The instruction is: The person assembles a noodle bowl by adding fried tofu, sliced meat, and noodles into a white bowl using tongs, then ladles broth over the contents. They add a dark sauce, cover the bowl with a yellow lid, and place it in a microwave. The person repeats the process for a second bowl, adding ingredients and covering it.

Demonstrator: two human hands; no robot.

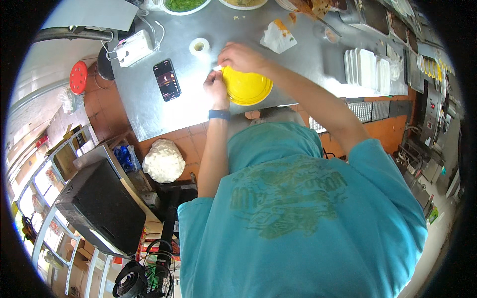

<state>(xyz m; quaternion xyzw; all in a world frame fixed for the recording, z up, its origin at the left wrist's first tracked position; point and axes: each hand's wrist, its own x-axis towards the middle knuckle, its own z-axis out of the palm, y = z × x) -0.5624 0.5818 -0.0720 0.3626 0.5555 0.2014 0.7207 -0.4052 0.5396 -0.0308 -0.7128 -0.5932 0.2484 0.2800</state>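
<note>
A round yellow plate or lid [247,87] lies by the near edge of the steel table, under my hands. At its left rim, my left hand [216,89] is closed in a pinch on a small white piece [217,68] whose kind I cannot make out. My right hand [242,57] reaches over the plate's far rim, fingers curled in toward the same spot. What those fingers hold, if anything, is hidden. Just beyond both hands stands a white roll [199,46], seemingly tape.
A phone [166,80] with a lit screen lies left of my hands. Behind it sits a white box [134,48] with cables. A stained white paper [278,37], bowls of food [185,5] and stacked white trays [366,69] occupy the table's far and right parts.
</note>
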